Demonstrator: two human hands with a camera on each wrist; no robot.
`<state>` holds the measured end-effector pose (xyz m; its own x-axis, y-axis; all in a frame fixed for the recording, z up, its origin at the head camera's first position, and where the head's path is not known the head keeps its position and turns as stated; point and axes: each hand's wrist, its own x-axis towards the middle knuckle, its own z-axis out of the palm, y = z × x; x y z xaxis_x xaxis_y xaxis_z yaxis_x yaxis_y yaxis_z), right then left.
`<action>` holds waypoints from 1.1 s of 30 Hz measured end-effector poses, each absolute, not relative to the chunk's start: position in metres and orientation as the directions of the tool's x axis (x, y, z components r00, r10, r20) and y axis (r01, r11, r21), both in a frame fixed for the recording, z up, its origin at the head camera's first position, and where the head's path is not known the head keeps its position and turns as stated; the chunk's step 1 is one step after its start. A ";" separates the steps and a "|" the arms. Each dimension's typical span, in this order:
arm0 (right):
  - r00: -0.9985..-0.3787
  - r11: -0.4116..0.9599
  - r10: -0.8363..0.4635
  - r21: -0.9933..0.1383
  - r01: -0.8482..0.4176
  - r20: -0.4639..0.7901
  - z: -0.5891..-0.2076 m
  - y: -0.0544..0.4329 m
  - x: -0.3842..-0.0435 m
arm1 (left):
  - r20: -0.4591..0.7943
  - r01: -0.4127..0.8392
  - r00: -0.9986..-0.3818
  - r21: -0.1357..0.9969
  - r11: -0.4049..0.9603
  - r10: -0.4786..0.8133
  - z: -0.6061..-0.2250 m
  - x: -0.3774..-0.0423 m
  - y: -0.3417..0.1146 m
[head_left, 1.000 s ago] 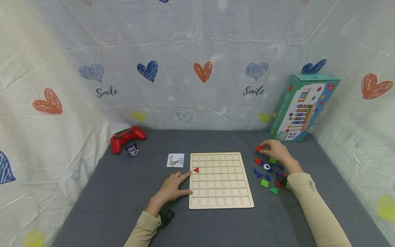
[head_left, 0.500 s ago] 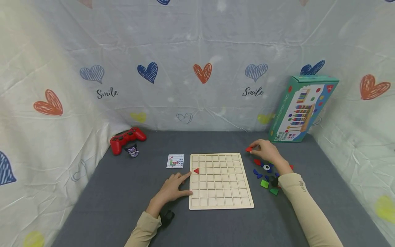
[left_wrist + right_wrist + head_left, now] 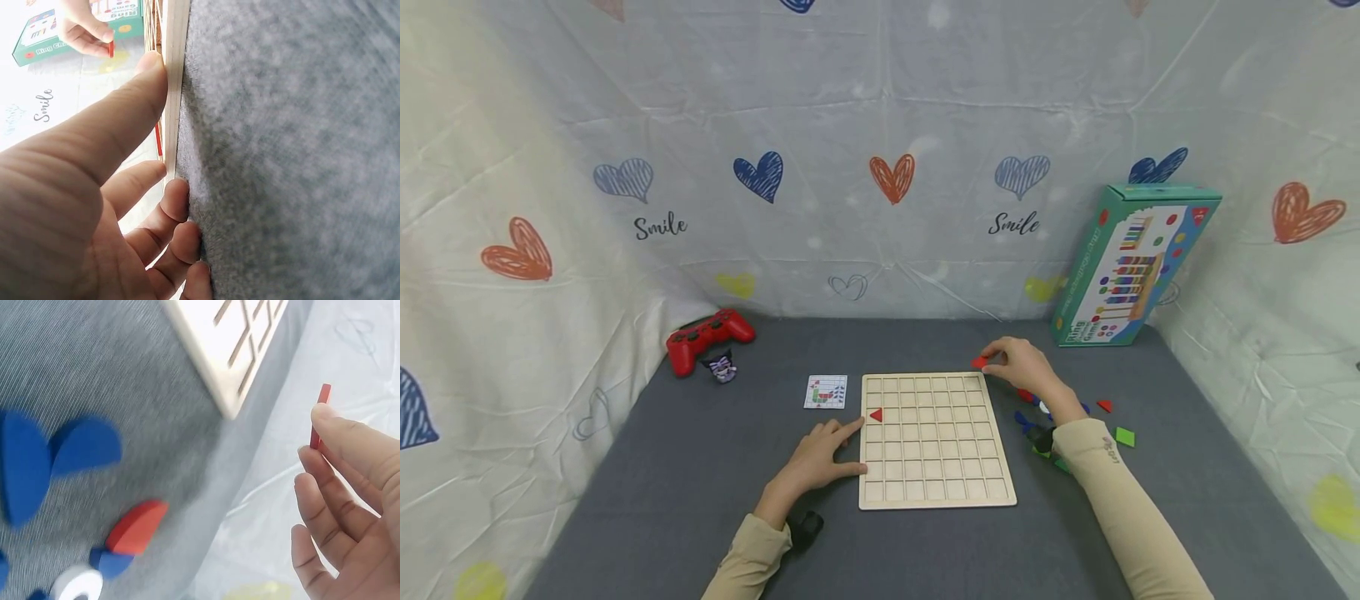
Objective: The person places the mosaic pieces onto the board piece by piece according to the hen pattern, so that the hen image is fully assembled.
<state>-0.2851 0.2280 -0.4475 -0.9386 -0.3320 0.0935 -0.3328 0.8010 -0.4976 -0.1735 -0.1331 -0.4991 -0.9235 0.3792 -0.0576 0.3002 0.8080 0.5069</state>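
Observation:
A wooden grid board [image 3: 933, 450] lies on the dark cloth, with one small red triangle [image 3: 877, 415] in a cell near its left edge. My left hand [image 3: 815, 455] touches that edge with straight thumb and index finger; in the left wrist view the thumb rests against the board's side [image 3: 177, 44]. Above the table by the board's far right corner, my right hand [image 3: 1024, 367] pinches a thin flat red wooden piece [image 3: 324, 395] between thumb and fingertips. Its full outline is partly hidden by the fingers.
Loose blue [image 3: 87, 447], red [image 3: 139, 526] and green [image 3: 1125, 437] pieces lie right of the board, partly under my right forearm. A pattern card [image 3: 826, 392] sits to its left. Behind are a red game controller [image 3: 709, 337], a small figure [image 3: 722, 367] and a green box [image 3: 1138, 267].
My right hand has moved left with the red piece, from above the loose pieces to the board's far right corner. The left hand keeps its place on the board's edge.

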 end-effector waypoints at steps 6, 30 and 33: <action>-0.932 0.789 -0.352 -0.508 -0.346 0.089 -0.450 0.211 -0.283 | -0.058 0.299 -0.924 0.510 0.807 0.379 -0.499 -0.174 -0.134; -0.885 0.739 -0.452 -0.508 -0.443 0.116 -0.465 0.152 -0.282 | -0.054 0.305 -0.923 0.503 0.809 0.382 -0.500 -0.175 -0.134; -0.883 0.734 -0.454 -0.514 -0.444 0.115 -0.466 0.146 -0.280 | -0.055 0.305 -0.923 0.500 0.810 0.382 -0.501 -0.175 -0.134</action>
<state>-0.2803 0.1457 -0.4659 -0.8834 -0.4544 0.1148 -0.4443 0.7341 -0.5135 -0.1749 -0.1338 -0.5011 -0.9227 0.3817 -0.0550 0.3053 0.8102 0.5003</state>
